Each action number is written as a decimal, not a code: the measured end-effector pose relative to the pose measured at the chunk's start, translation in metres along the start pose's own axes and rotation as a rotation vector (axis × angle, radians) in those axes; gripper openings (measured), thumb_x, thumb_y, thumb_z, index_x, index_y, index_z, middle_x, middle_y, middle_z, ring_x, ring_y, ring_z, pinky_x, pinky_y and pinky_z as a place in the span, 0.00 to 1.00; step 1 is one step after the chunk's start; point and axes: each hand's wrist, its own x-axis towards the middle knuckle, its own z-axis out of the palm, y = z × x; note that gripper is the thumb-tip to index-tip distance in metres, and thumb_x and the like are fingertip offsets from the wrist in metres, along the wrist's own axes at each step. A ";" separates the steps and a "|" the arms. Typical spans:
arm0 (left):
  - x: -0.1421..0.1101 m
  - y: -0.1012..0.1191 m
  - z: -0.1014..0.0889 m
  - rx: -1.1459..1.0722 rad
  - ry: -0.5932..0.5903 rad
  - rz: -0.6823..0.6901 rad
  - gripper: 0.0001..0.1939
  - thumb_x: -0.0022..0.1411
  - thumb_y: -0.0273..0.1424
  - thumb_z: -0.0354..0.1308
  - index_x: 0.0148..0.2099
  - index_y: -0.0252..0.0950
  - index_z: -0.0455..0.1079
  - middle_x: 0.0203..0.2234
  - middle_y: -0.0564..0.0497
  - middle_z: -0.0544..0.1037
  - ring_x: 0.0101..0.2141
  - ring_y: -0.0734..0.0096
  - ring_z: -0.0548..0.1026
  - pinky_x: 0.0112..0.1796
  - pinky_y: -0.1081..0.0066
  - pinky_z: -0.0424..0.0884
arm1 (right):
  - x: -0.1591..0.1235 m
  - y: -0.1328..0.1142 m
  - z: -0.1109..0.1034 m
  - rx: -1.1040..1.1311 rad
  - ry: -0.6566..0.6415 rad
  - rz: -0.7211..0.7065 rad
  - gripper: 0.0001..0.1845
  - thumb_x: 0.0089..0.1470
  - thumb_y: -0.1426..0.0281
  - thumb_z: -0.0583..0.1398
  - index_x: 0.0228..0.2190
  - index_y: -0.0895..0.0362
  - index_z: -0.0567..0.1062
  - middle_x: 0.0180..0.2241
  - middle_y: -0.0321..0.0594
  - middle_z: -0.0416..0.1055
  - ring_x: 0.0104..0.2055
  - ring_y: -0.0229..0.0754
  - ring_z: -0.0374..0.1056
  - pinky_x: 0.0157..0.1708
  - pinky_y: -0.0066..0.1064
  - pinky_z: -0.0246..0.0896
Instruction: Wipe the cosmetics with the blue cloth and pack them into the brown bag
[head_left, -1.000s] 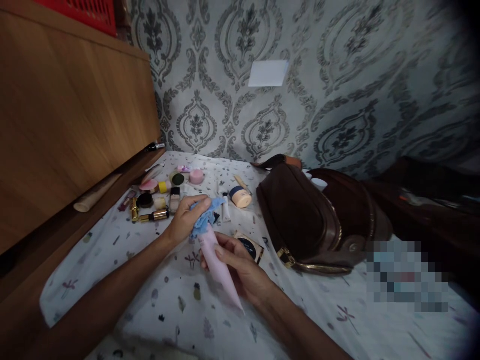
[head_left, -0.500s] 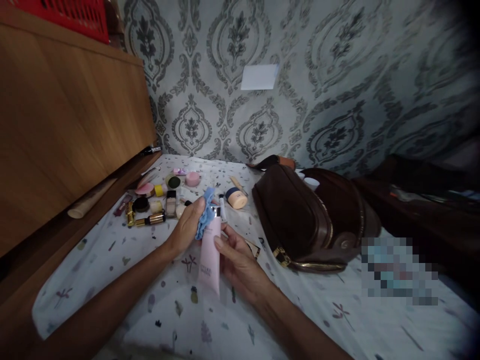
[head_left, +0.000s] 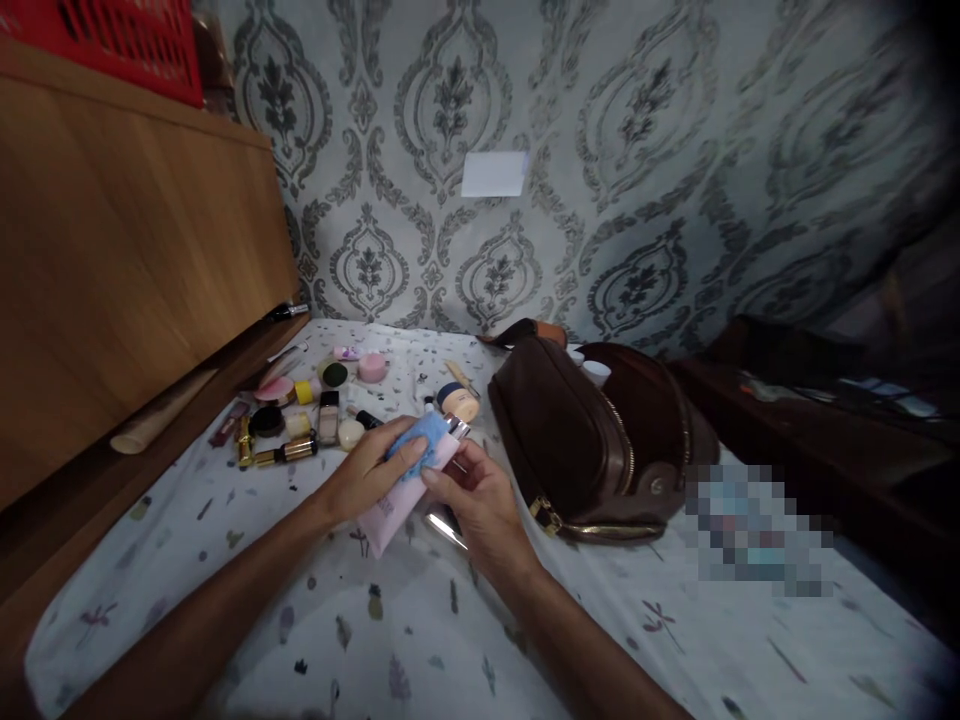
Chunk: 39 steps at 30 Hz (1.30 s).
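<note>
A pale pink squeeze tube (head_left: 386, 512) with a silver cap (head_left: 457, 428) is held slantwise between my hands above the bed sheet. My left hand (head_left: 375, 460) is closed on a blue cloth (head_left: 421, 435), pressing it against the tube's upper part. From the other side my right hand (head_left: 476, 492) grips the tube, thumb in front and fingers behind. A flat shiny-edged item (head_left: 448, 528) lies below my hands, partly covered. Just beyond them stands a jar with a dark blue lid (head_left: 458, 402).
A brown bag (head_left: 562, 440) with its zip undone sits right of my hands, white-capped items (head_left: 596, 372) inside. Several cosmetics, among them a foundation bottle (head_left: 328, 417) and a pink jar (head_left: 372, 368), lie to the left. A wooden cabinet (head_left: 142, 220) borders the left side.
The tube has tilted from nearly upright to slanting, its cap now towards the right. My left hand with the cloth has moved from the cap area onto the tube's front.
</note>
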 end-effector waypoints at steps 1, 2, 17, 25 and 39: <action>0.000 0.000 -0.001 -0.008 -0.015 -0.010 0.21 0.69 0.47 0.49 0.42 0.35 0.71 0.33 0.51 0.74 0.35 0.66 0.71 0.37 0.71 0.67 | 0.002 -0.001 -0.002 -0.014 0.015 -0.038 0.22 0.38 0.65 0.75 0.36 0.55 0.76 0.36 0.38 0.78 0.39 0.42 0.73 0.44 0.35 0.69; 0.000 0.000 -0.002 -0.018 -0.029 -0.024 0.21 0.68 0.47 0.50 0.42 0.35 0.72 0.32 0.52 0.74 0.34 0.67 0.71 0.35 0.71 0.67 | 0.004 -0.002 -0.003 -0.027 0.035 -0.073 0.22 0.37 0.65 0.75 0.35 0.55 0.76 0.36 0.38 0.78 0.40 0.42 0.73 0.45 0.35 0.69; 0.002 -0.036 -0.010 -0.383 -0.060 -0.410 0.24 0.49 0.47 0.70 0.44 0.36 0.78 0.32 0.51 0.80 0.29 0.70 0.74 0.30 0.73 0.69 | 0.006 -0.013 -0.009 -0.184 0.077 -0.116 0.20 0.46 0.58 0.71 0.37 0.56 0.74 0.31 0.36 0.75 0.33 0.39 0.70 0.37 0.31 0.67; 0.002 -0.021 -0.021 -0.219 -0.140 -0.436 0.25 0.52 0.47 0.67 0.47 0.35 0.76 0.33 0.50 0.79 0.33 0.67 0.75 0.32 0.72 0.70 | 0.003 -0.018 -0.009 -0.299 0.100 -0.234 0.21 0.55 0.51 0.63 0.41 0.54 0.71 0.25 0.30 0.65 0.23 0.35 0.63 0.23 0.26 0.62; 0.006 -0.005 -0.033 0.202 -0.380 -0.031 0.18 0.63 0.45 0.57 0.44 0.35 0.71 0.32 0.54 0.73 0.32 0.69 0.70 0.33 0.74 0.65 | -0.003 -0.008 -0.007 -0.344 0.068 -0.313 0.19 0.55 0.55 0.64 0.41 0.54 0.70 0.30 0.34 0.69 0.25 0.37 0.69 0.26 0.29 0.70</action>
